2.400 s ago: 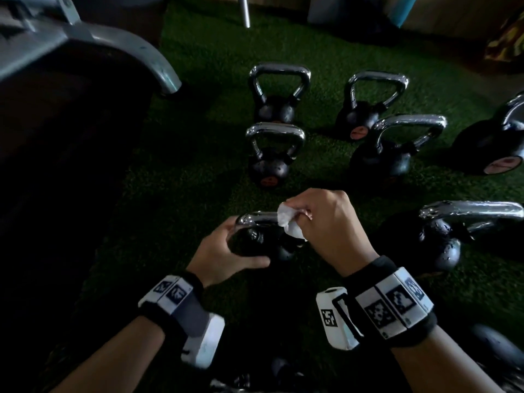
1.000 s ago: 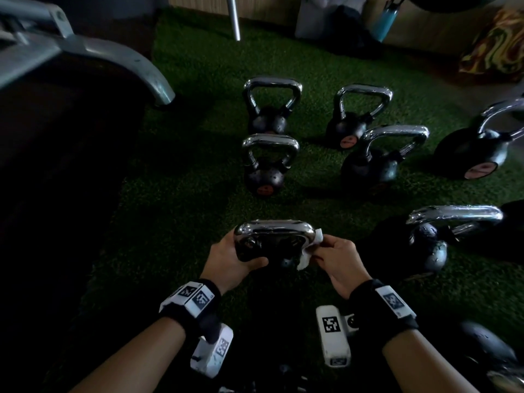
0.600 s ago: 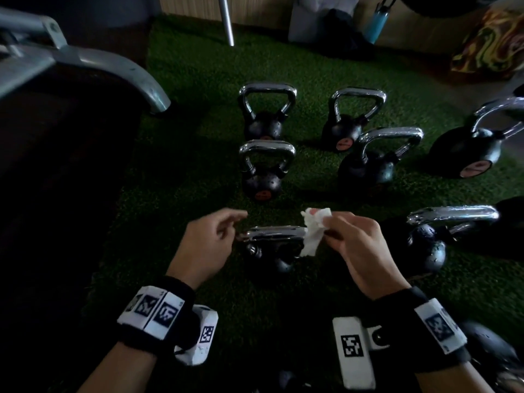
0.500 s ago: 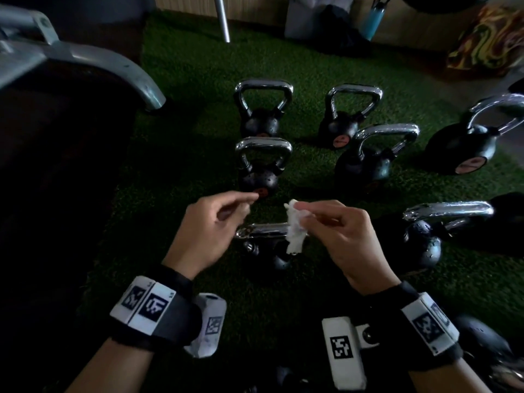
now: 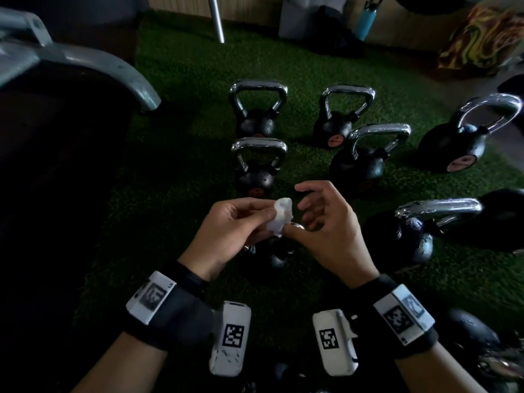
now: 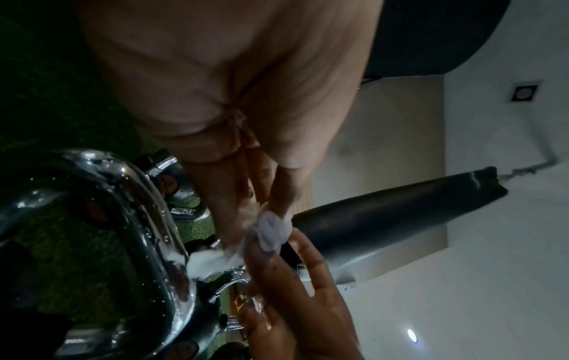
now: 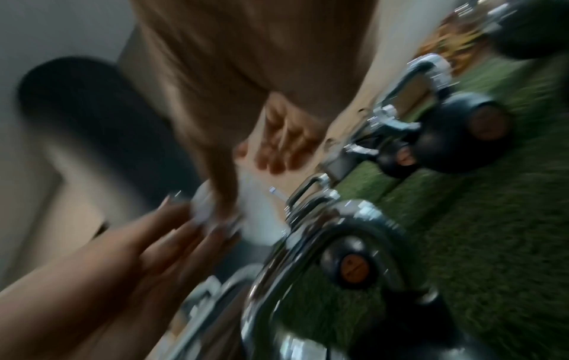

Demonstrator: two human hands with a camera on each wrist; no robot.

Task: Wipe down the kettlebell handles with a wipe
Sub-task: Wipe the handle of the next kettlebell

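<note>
A crumpled white wipe (image 5: 280,219) is held up above the nearest kettlebell (image 5: 276,259), whose chrome handle (image 6: 147,219) is mostly hidden under my hands in the head view. My left hand (image 5: 255,214) pinches the wipe (image 6: 274,229) with its fingertips. My right hand (image 5: 306,211) is beside it with fingers spread and loosely bent; only its thumb touches the wipe's lower edge. The right wrist view is blurred but shows the thumb on the wipe (image 7: 201,207) and the other fingers (image 7: 277,151) away from it.
Several more black kettlebells with chrome handles stand on green turf: two ahead (image 5: 256,177) (image 5: 256,120), others to the right (image 5: 360,165) (image 5: 453,146) (image 5: 411,236). A grey machine frame (image 5: 85,61) and a dark mass fill the left. A blue bottle (image 5: 367,21) stands by the far wall.
My left hand let go of the kettlebell and my right lifted the wipe off the handle. The hands met above it, and the wipe passed into my left fingers.
</note>
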